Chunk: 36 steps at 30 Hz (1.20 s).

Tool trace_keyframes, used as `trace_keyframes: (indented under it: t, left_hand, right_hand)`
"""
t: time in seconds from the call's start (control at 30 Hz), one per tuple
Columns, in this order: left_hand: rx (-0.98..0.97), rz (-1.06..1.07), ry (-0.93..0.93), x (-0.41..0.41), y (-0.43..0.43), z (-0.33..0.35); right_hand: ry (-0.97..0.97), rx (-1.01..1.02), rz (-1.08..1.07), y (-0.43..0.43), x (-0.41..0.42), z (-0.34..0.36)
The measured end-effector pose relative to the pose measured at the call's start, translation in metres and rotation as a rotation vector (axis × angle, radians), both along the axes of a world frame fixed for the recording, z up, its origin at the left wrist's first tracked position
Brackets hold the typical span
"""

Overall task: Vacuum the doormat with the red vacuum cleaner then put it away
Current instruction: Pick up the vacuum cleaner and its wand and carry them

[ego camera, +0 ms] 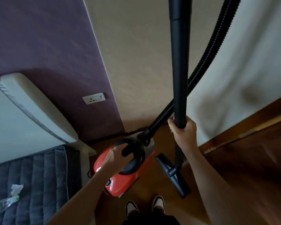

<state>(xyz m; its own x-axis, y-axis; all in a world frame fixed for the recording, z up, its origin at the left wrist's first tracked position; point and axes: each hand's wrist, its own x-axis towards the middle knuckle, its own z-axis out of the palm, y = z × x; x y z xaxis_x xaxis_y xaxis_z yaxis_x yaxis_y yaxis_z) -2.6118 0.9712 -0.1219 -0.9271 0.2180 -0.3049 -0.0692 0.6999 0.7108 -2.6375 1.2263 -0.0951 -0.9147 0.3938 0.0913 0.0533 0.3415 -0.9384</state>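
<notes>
The red vacuum cleaner (pixel 120 181) sits on the wooden floor in the corner below me. My left hand (pixel 116 157) grips its black carry handle (pixel 131 153) on top. My right hand (pixel 182 133) is wrapped round the black wand (pixel 179 70), which stands upright in front of the wall. A ribbed black hose (pixel 206 56) curves from the vacuum's front up past the wand. The black floor nozzle (pixel 173 174) rests on the floor to the right of the vacuum. No doormat is in view.
A bed with a grey quilted cover (pixel 39 179) and a pale headboard (pixel 36 108) stands at the left. A wall socket (pixel 94 98) is on the purple wall. A dark wooden door (pixel 258 151) is at the right. My shoes (pixel 144 207) stand just behind the vacuum.
</notes>
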Motion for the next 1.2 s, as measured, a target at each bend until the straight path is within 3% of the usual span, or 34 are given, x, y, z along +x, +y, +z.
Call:
trace_keyframes:
  t: [0.57,0.9,1.2]
  left_hand:
    - [0.049,0.002,0.018,-0.119,0.059,-0.333]
    - [0.055,-0.095,0.030,-0.158,0.094,-0.479]
    - [0.062,-0.162,0.049,-0.184,0.126,-0.544]
  right_hand:
    - [0.136,-0.023,-0.075,0.060,-0.118,-0.319]
    - [0.214,-0.052,-0.225,0.087,-0.160,-0.432]
    - [0.298,-0.148,-0.237,0.114,-0.183,-0.482]
